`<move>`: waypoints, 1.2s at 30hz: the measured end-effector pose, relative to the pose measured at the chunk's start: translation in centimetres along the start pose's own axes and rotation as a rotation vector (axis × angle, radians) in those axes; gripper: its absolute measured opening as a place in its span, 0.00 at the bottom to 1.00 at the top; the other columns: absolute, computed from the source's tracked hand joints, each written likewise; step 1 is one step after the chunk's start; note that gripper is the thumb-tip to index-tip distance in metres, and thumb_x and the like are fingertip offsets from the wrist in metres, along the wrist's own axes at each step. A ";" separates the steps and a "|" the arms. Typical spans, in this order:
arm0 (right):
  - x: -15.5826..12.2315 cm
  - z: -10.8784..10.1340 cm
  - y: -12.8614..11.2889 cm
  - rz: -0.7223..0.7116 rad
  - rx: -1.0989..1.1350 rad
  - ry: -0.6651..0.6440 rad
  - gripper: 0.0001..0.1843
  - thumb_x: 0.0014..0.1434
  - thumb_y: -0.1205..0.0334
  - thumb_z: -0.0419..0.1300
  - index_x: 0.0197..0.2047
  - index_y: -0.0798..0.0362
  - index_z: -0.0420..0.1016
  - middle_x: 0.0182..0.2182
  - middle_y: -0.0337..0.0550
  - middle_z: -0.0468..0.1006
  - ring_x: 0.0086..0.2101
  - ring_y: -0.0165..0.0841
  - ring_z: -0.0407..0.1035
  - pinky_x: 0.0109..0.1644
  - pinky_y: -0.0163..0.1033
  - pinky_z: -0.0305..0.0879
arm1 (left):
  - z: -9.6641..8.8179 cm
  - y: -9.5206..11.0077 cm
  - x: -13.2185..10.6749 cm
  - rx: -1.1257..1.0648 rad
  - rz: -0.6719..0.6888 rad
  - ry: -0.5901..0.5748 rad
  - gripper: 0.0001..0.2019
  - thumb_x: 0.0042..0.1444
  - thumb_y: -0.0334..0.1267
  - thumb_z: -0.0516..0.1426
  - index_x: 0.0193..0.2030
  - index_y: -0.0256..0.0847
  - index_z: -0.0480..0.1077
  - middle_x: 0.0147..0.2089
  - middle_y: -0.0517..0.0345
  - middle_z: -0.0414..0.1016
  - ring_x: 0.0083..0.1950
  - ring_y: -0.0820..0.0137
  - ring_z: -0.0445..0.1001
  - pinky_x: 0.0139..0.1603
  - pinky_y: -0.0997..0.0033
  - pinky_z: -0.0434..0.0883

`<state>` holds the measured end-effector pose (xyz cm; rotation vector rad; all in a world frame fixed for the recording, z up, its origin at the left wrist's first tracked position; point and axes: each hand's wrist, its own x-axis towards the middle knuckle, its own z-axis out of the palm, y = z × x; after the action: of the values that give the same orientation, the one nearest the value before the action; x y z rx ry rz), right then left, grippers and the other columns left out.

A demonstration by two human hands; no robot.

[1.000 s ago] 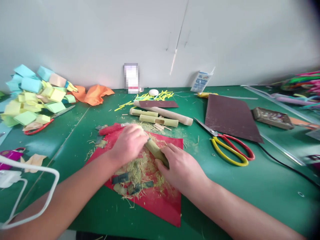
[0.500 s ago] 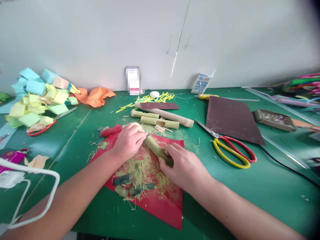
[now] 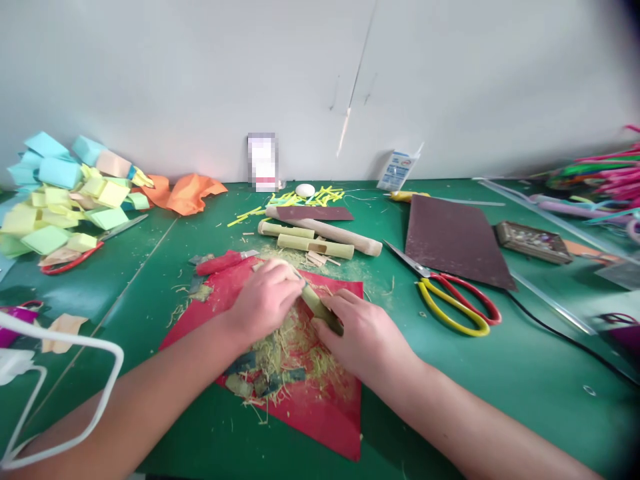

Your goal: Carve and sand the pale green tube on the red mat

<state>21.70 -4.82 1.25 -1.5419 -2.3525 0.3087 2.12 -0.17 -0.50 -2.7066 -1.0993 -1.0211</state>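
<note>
My right hand is closed round the near end of a pale green bamboo tube, which slants across a red sheet. At the tube's far part, my left hand is closed over it. A dark edge of what looks like a sandpaper piece shows at the left fingertips; the rest is hidden under the fingers. Fibres and dust cover the sheet's middle, with several worn dark sandpaper scraps among them. Just beyond my left hand lies a red-handled knife.
Cut bamboo pieces and a longer pale stick lie beyond my hands. To the right are scissors, a dark sandpaper sheet and a small box. Folded paper pieces are heaped left; a white cable crosses near my left forearm.
My left hand has slid a little along the tube towards my right hand, baring the knife's blade. My right hand keeps its grip. The whole view has shifted slightly.
</note>
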 end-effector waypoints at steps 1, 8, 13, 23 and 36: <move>0.0 0.0 0.0 0.000 0.006 -0.002 0.05 0.55 0.62 0.56 0.31 0.53 0.70 0.30 0.39 0.71 0.27 0.28 0.63 0.29 0.34 0.55 | 0.1 0.2 0.0 -0.007 0.024 -0.028 0.10 0.62 0.32 0.52 0.32 0.37 0.73 0.34 0.54 0.72 0.42 0.67 0.67 0.45 0.64 0.67; 0.2 0.1 0.1 0.010 0.027 -0.007 0.07 0.58 0.61 0.54 0.32 0.53 0.72 0.31 0.40 0.72 0.30 0.31 0.66 0.33 0.36 0.57 | 0.0 -0.9 0.2 0.079 0.038 -0.005 0.11 0.63 0.32 0.51 0.34 0.37 0.73 0.34 0.53 0.71 0.43 0.65 0.66 0.45 0.63 0.67; 0.1 0.3 0.2 -0.004 0.031 0.000 0.07 0.58 0.61 0.54 0.34 0.53 0.72 0.31 0.41 0.72 0.30 0.31 0.66 0.33 0.36 0.58 | -0.2 -0.9 -0.1 0.093 0.088 -0.018 0.09 0.62 0.32 0.51 0.38 0.38 0.73 0.36 0.52 0.72 0.46 0.64 0.66 0.48 0.61 0.68; 0.2 0.1 0.2 -0.006 0.036 0.007 0.08 0.59 0.61 0.53 0.34 0.54 0.72 0.32 0.42 0.72 0.30 0.31 0.66 0.33 0.36 0.58 | -0.2 -0.8 -0.1 0.106 0.072 -0.009 0.09 0.62 0.31 0.51 0.37 0.37 0.73 0.36 0.52 0.73 0.48 0.63 0.67 0.52 0.58 0.67; 0.2 -0.1 0.0 0.020 0.032 -0.028 0.10 0.60 0.61 0.52 0.34 0.54 0.73 0.31 0.43 0.73 0.30 0.32 0.67 0.33 0.36 0.59 | -0.3 0.4 0.0 0.024 0.116 -0.051 0.09 0.62 0.30 0.51 0.41 0.38 0.73 0.38 0.53 0.74 0.52 0.63 0.67 0.54 0.57 0.67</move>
<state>21.68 -4.60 1.34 -1.5572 -2.3425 0.3735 2.21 -0.56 -0.25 -2.7549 -0.9426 -0.9202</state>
